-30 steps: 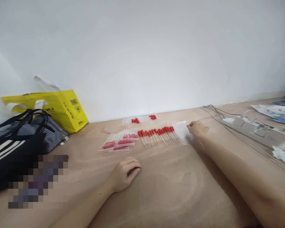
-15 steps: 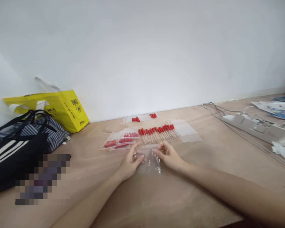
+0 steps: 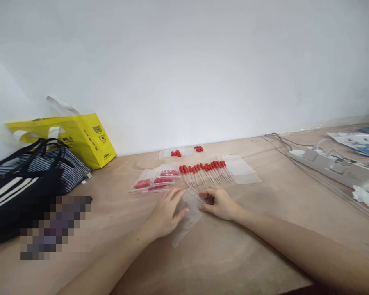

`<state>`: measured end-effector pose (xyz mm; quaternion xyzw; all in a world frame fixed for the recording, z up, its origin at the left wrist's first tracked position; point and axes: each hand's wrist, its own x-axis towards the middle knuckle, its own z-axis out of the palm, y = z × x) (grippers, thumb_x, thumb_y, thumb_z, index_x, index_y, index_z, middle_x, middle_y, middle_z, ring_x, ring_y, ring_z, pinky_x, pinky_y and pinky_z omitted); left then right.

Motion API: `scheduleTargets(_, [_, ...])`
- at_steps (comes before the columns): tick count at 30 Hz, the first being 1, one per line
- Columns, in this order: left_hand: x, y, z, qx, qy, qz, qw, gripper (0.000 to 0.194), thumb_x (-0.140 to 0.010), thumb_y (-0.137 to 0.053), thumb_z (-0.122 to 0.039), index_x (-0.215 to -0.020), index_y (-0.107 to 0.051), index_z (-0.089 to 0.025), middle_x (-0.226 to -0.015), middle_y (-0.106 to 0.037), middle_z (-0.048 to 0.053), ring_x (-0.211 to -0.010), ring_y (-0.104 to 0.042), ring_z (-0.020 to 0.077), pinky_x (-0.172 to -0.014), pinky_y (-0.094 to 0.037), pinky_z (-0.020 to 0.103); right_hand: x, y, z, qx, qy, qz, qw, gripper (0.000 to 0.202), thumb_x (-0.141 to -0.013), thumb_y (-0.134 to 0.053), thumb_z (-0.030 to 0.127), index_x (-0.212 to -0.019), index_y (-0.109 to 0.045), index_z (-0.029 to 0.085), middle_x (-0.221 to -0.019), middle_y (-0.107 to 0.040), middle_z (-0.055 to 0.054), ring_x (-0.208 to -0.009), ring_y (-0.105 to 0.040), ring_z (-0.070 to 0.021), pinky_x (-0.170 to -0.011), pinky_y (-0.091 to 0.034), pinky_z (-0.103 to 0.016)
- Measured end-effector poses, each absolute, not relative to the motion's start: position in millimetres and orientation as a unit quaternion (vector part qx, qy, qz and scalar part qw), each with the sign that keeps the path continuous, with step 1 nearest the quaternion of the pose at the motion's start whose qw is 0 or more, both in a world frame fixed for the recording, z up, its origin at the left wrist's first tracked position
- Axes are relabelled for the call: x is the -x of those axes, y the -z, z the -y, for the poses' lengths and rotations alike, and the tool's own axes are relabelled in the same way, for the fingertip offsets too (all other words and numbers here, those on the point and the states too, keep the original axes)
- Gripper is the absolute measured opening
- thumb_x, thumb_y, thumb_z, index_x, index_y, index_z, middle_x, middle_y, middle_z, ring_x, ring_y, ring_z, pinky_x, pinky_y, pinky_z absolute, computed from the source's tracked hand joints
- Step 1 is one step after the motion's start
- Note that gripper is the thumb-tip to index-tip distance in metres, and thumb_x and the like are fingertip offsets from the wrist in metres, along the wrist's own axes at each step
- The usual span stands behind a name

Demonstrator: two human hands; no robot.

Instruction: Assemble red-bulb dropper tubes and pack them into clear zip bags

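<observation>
A clear zip-lock bag lies slantwise on the table between my hands, its zip edge toward the upper right. My left hand rests over the bag's left side, fingers stretched out and thumb apart. At the bag's upper right corner is my right hand, its fingers curved and the thumb apart from them. Just beyond the bag lies a row of thin sticks with red tips. Filled zip-lock bags with red-tipped contents are piled to the left of the row. Flat clear bags lie to its right.
Near the wall, more red-tipped pieces lie on clear plastic. A yellow bag and a striped black bag stand at left. On the right are a white power strip with cables and a crumpled tissue.
The clear bag has gone from held up between both hands to lying turned on the table. My fingers have loosened, and the left hand has spread over the bag.
</observation>
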<state>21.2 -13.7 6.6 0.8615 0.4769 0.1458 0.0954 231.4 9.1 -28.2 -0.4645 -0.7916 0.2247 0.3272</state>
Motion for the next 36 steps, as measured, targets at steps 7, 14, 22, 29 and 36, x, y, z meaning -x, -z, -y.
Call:
scheduleTargets(7, [-33.2, 5.0, 24.0, -0.878, -0.023, -0.459, 0.134, 0.072, -0.081, -0.028, -0.059, -0.135, -0.017, -0.013, -0.143, -0.009, 0.012, -0.13, -0.006, 0.0271, -0.104, -0.015, 0.044, -232.0, 36.7, -15.5, 0.515, -0.271, 0.749, 0.317, 0.032, -0.055, -0.071, 0.036, -0.082, -0.064, 0.019, -0.073, -0.058, -0.001, -0.066, -0.05, -0.0126, -0.061, -0.038, -0.025])
scheduleTargets(14, [-22.8, -1.3, 15.5, -0.905, -0.023, -0.39, 0.17, 0.071, -0.079, -0.036, -0.057, -0.135, -0.016, -0.019, -0.143, -0.011, 0.008, -0.13, -0.01, 0.026, -0.104, -0.016, 0.044, -236.7, 27.4, -8.1, 0.411, -0.182, 0.828, 0.334, 0.026, -0.064, -0.064, 0.044, -0.069, -0.063, 0.018, -0.082, -0.056, -0.004, -0.078, -0.051, -0.0157, -0.074, -0.04, -0.032])
scheduleTargets(22, [-7.8, -0.6, 5.3, -0.906, -0.092, -0.357, 0.208, 0.087, -0.068, -0.056, -0.054, -0.135, -0.011, -0.021, -0.139, -0.023, 0.009, -0.125, -0.026, 0.0264, -0.101, -0.026, 0.041, -244.3, 13.6, -4.5, 0.163, -0.24, 0.923, 0.252, 0.038, -0.07, -0.06, 0.042, -0.097, -0.061, 0.015, -0.099, -0.06, -0.008, -0.091, -0.055, -0.0163, -0.08, -0.042, -0.027])
scheduleTargets(29, [-0.4, -4.5, 15.7, -0.873, -0.127, -0.419, 0.216, 0.075, -0.075, -0.049, -0.051, -0.134, -0.014, -0.022, -0.139, -0.025, 0.009, -0.124, -0.027, 0.0257, -0.1, -0.028, 0.042, -246.8, 2.6, -0.8, 0.173, -0.203, 0.945, 0.19, 0.059, -0.061, -0.067, 0.044, -0.116, -0.051, 0.029, -0.134, -0.034, -0.005, -0.117, -0.038, -0.023, -0.097, -0.026, -0.037])
scheduleTargets(36, [0.0, -0.8, 18.3, -0.868, -0.108, -0.45, 0.179, 0.074, -0.075, -0.047, -0.053, -0.134, -0.017, -0.02, -0.138, -0.026, 0.009, -0.125, -0.025, 0.0268, -0.101, -0.026, 0.043, -247.7, 3.6, -4.3, 0.182, -0.211, 0.943, 0.183, 0.049, -0.061, -0.068, 0.042, -0.107, -0.057, 0.033, -0.134, -0.034, -0.003, -0.113, -0.042, -0.0227, -0.098, -0.023, -0.039])
